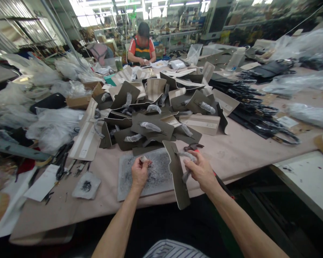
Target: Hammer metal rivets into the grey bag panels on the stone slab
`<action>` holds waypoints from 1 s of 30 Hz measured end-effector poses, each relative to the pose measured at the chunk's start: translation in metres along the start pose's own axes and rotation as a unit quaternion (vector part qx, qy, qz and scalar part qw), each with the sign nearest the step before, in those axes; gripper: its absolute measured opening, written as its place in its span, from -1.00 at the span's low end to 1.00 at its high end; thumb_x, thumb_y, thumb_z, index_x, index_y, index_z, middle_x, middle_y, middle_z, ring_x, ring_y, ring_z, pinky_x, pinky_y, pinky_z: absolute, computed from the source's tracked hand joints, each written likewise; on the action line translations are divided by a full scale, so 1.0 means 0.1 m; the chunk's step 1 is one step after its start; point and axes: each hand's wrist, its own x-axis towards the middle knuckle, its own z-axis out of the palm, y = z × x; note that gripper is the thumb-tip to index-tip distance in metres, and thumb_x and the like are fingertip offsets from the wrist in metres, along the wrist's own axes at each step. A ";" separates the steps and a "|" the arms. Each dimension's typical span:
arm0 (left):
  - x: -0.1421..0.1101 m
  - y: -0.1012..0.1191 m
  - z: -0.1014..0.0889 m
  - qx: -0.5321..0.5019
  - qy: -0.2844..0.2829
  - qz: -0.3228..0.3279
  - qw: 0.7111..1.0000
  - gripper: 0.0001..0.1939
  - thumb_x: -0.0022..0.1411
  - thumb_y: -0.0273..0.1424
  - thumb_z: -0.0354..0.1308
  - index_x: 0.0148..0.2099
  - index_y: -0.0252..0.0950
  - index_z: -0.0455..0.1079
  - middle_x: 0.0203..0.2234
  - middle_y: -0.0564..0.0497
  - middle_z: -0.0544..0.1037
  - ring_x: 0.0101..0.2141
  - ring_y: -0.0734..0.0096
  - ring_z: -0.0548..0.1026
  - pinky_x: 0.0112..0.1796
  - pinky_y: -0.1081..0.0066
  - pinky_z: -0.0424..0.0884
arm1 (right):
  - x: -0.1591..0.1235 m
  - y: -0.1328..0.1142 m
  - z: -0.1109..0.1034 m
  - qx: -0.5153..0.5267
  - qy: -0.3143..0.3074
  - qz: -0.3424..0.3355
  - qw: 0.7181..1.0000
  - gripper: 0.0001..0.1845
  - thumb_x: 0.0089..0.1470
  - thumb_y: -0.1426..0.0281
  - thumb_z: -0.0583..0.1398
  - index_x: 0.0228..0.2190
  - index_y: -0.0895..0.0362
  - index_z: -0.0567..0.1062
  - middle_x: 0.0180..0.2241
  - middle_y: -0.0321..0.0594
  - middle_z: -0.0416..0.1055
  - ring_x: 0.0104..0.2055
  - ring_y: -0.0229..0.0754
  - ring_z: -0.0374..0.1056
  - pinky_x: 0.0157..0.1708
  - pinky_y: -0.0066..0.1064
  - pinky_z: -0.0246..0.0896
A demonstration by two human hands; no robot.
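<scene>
My right hand [201,170] is closed on the plastic-wrapped handle of a dark olive bag panel [177,175], which stands tilted at the table's front edge. A hammer [193,147] with a red and black handle shows just behind and below that hand; whether the fingers also touch it, I cannot tell. My left hand [140,172] is pinched over a grey, worn slab [127,179], with a short pale stub-like piece [143,158] between thumb and fingers. A pile of similar panels [150,127] with wrapped handles lies just beyond the slab.
On the left are a clear plastic packet [86,185] of small dark bits, white paper [41,182], hand tools [61,165] and plastic bags [56,125]. Black straps and pieces [247,100] are stacked at right. Across the table a person [142,46] works.
</scene>
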 end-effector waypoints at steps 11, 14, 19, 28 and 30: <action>0.01 0.34 0.17 -0.011 0.033 0.035 0.999 -0.64 0.13 -0.21 0.35 -0.09 -0.28 0.45 -0.24 -0.07 0.67 -0.23 0.33 0.62 -0.12 0.35 0.52 | -0.25 0.41 0.59 -0.283 -0.043 -0.072 0.955 -0.42 0.24 0.16 0.12 0.22 0.11 0.40 -0.08 0.02 0.59 -0.06 0.20 0.52 -0.06 -0.05 0.32; 0.04 0.32 0.35 -0.019 -0.027 0.033 0.999 -0.68 0.13 -0.25 0.35 -0.12 -0.28 0.46 -0.24 -0.06 0.67 -0.24 0.35 0.62 -0.13 0.36 0.52 | -0.25 0.49 0.65 -0.309 -0.041 -0.062 0.948 -0.43 0.31 0.17 0.08 0.25 0.11 0.35 -0.15 0.02 0.60 -0.15 0.20 0.54 -0.15 -0.09 0.33; 0.10 0.14 0.52 -0.032 -0.087 0.013 0.996 -0.74 0.13 -0.30 0.31 -0.15 -0.29 0.44 -0.28 -0.04 0.65 -0.26 0.34 0.63 -0.14 0.34 0.54 | -0.26 0.51 0.71 -0.376 -0.033 -0.058 0.924 -0.44 0.36 0.19 0.05 0.29 0.13 0.29 -0.13 0.05 0.60 -0.15 0.18 0.55 -0.16 -0.12 0.34; 0.15 0.02 0.46 -0.029 -0.111 0.006 0.993 -0.73 0.24 -0.23 0.25 -0.10 -0.28 0.39 -0.28 -0.03 0.64 -0.28 0.30 0.66 -0.16 0.32 0.57 | -0.32 0.60 0.54 -0.272 -0.024 -0.137 0.952 -0.43 0.29 0.10 0.14 0.21 0.14 0.35 -0.08 -0.09 0.54 -0.15 -0.05 0.49 -0.10 -0.24 0.37; 0.15 0.02 0.46 -0.026 -0.115 0.010 0.993 -0.75 0.26 -0.24 0.23 -0.10 -0.28 0.39 -0.28 -0.02 0.65 -0.28 0.32 0.65 -0.16 0.34 0.57 | -0.26 0.66 0.28 -0.312 0.051 -0.171 0.933 -0.47 0.32 0.06 0.09 0.13 0.15 0.40 -0.11 -0.09 0.51 -0.27 -0.09 0.44 -0.17 -0.24 0.36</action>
